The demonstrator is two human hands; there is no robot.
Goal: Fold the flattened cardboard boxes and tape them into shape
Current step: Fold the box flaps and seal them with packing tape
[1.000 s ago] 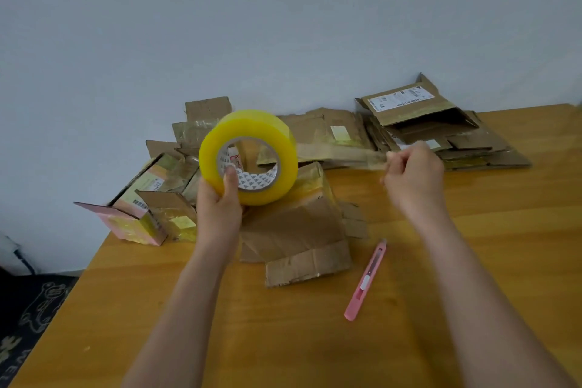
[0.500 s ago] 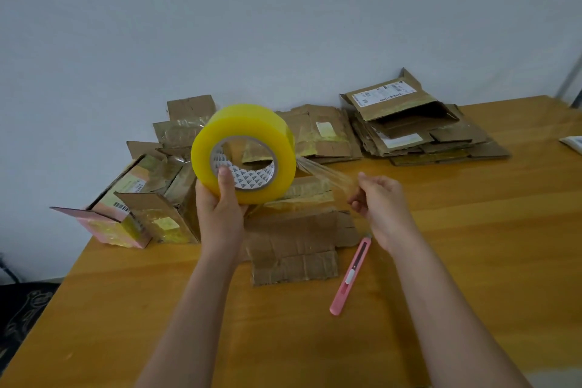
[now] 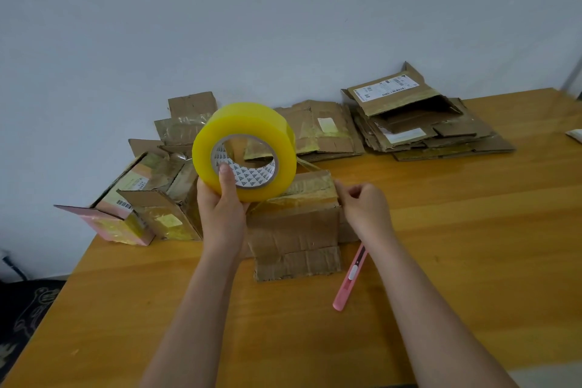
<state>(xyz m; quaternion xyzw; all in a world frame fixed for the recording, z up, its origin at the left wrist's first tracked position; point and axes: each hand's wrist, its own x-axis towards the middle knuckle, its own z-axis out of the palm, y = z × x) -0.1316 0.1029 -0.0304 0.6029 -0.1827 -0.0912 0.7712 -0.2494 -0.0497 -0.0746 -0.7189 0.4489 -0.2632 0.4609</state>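
Note:
My left hand (image 3: 222, 208) grips a big yellow tape roll (image 3: 248, 148), thumb hooked into its core, and holds it upright above a folded brown cardboard box (image 3: 296, 224) in the middle of the table. A clear strip of tape (image 3: 310, 167) runs from the roll down to the box's top right edge. There my right hand (image 3: 362, 208) pinches the strip's end against the box corner. A front flap of the box lies flat on the table.
A pink utility knife (image 3: 349, 280) lies right of the box, under my right forearm. Taped boxes (image 3: 148, 201) stand at the left, flattened cardboard stacks (image 3: 422, 123) at the back right. The wooden table (image 3: 472, 246) meets a pale wall; its left edge drops off.
My right hand has pulled the tape end down and leftward from mid-air to the box's right corner. The roll in my left hand stayed at about the same height.

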